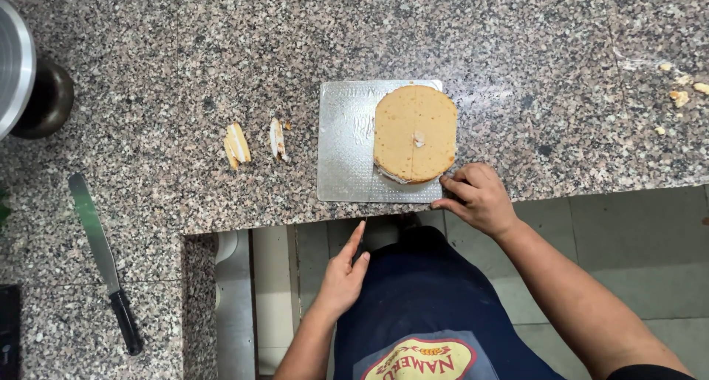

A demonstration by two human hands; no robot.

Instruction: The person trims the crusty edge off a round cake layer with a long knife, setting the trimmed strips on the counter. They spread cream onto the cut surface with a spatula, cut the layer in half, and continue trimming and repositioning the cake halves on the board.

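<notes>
A tan sponge cake (415, 132) with trimmed straight sides sits on the right half of a square silver cake board (347, 144) near the counter's front edge. My right hand (478, 197) rests at the board's near right corner, fingers curled against the board and close to the cake's lower edge. My left hand (344, 273) hangs flat and empty below the counter edge, fingers straight and pointing up toward the board.
Two cut cake strips (237, 145) (277, 138) lie left of the board. A long palette knife with a black handle (103, 258) lies on the left counter. A steel bowl (15, 70) stands far left. Crumbs (679, 92) dot the right.
</notes>
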